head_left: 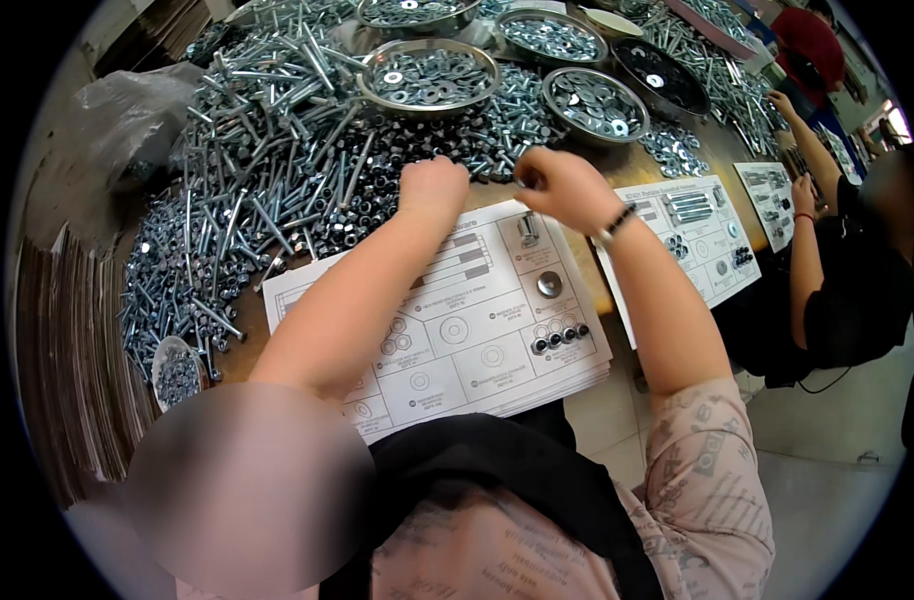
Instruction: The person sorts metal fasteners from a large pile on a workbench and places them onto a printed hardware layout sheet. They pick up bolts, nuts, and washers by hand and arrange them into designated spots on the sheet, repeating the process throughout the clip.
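Head view: paper (439, 372) bears four nuts (554, 342), one disc (542, 282); left hand (434, 188), right hand (569, 192): fingers curled, pinch unclear.

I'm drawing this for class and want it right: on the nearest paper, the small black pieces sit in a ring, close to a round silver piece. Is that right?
Not quite: the small black pieces aren't in a ring. The head view shows them in a row, on the nearest paper, close to a round silver piece.
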The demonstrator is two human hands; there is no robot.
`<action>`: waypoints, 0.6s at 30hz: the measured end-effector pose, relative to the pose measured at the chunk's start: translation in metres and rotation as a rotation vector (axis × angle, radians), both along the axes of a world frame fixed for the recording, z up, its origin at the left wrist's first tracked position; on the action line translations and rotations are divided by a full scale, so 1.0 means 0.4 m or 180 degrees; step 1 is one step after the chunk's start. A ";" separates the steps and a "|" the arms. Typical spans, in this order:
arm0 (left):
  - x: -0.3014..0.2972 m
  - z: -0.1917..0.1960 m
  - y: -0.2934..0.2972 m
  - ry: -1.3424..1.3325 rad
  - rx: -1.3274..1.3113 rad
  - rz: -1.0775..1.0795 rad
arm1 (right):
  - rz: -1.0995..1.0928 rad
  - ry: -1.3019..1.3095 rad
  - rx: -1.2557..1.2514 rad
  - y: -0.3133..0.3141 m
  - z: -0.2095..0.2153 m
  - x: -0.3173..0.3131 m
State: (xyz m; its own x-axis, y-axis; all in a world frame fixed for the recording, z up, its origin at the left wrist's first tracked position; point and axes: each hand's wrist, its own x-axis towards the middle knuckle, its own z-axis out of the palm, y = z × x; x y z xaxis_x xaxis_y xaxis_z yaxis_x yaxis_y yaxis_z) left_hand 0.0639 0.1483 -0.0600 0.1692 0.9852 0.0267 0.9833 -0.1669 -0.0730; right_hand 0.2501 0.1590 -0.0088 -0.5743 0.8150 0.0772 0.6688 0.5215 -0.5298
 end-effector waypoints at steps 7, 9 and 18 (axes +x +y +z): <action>0.084 0.061 -0.224 -0.2554 -0.0518 -0.1390 | 0.0001 -0.0185 -0.0702 -0.220 -0.033 0.192; 0.114 0.049 -0.276 -0.2458 -0.0767 -0.1557 | -0.0027 -0.0275 -0.0525 -0.250 -0.046 0.192; 0.103 0.019 -0.296 -0.1806 -0.0678 -0.1526 | -0.0004 -0.0208 -0.0309 -0.270 -0.071 0.194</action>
State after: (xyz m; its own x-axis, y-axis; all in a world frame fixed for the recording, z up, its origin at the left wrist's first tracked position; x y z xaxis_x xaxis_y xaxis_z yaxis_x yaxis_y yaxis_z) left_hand 0.1050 0.0299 -0.0526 0.5956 0.8014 0.0550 0.6773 -0.5379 0.5019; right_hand 0.3279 0.0509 -0.0371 -0.5746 0.8175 -0.0397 0.7041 0.4691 -0.5331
